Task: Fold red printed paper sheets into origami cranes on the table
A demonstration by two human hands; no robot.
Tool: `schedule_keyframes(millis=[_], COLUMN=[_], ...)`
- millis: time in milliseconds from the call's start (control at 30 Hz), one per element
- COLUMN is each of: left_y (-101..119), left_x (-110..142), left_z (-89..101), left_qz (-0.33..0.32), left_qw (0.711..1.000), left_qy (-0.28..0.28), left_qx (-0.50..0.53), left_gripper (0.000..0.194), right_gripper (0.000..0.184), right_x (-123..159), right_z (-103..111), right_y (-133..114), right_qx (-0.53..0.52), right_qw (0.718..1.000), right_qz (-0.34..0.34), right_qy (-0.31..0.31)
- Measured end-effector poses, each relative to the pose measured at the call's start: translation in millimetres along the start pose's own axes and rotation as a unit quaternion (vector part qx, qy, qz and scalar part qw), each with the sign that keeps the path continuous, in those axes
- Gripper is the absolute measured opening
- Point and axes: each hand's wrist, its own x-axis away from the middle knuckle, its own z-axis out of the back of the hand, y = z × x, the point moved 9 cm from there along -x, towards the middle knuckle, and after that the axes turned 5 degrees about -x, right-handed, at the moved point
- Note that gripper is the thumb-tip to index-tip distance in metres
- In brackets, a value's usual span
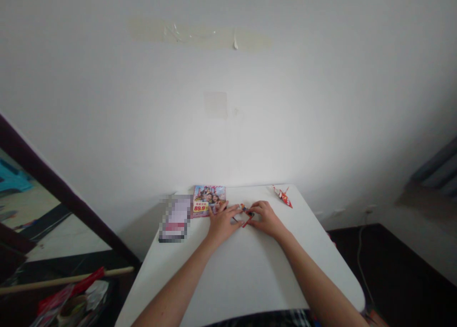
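Observation:
Between my two hands, low over the white table point(246, 274), is a small piece of folded printed paper point(248, 217) in red and dark colours. Thumb and index finger of my left hand point(223, 224) hold its left side, while the other fingers spread towards a printed flyer point(209, 198). My right hand point(266, 220) pinches the paper's right side between thumb and fingertips. Fingers cover much of the paper, so its exact shape is hard to make out. A red and white folded paper crane point(283, 196) lies beyond my right hand.
A phone point(176, 218) with a blurred screen lies at the table's left edge beside the flyer. The white wall point(228, 146) meets the table's back edge. Down on the left are a wooden stick point(119, 271) and a bin with rubbish; a cable point(360, 255) hangs at right.

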Motion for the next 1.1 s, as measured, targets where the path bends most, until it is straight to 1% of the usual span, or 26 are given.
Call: schedule_keyframes(millis=[200,433,667,900,1100], left_y=[3,1,0,0,0], left_x=[0,0,-1,0,0], left_z=[1.6,0.2,-0.5,-0.7,-2.6], left_qz=[-0.006,-0.004,0.001,0.006,-0.003], left_qw=[1.0,1.0,1.0,1.0,0.999], left_qy=[0.0,-0.002,-0.016,-0.023,-0.027], left_qx=[0.003,0.001,-0.001,-0.009,-0.032], left_gripper=[0.039,0.04,0.043,0.044,0.045], right_gripper=[0.045,0.042,0.042,0.052,0.047], right_x=[1,0,0,2,2], right_z=[-1,-4,-4,-2,-3], right_y=[4,6,3,-6,-7], right_qx=[0.007,0.013,0.018,0.042,0.042], right_qw=[1.0,1.0,0.999,0.997,0.996], right_qz=[-0.013,-0.021,-0.041,-0.056,-0.074], right_qy=[0.005,-0.013,-0.025,-0.015,-0.024])
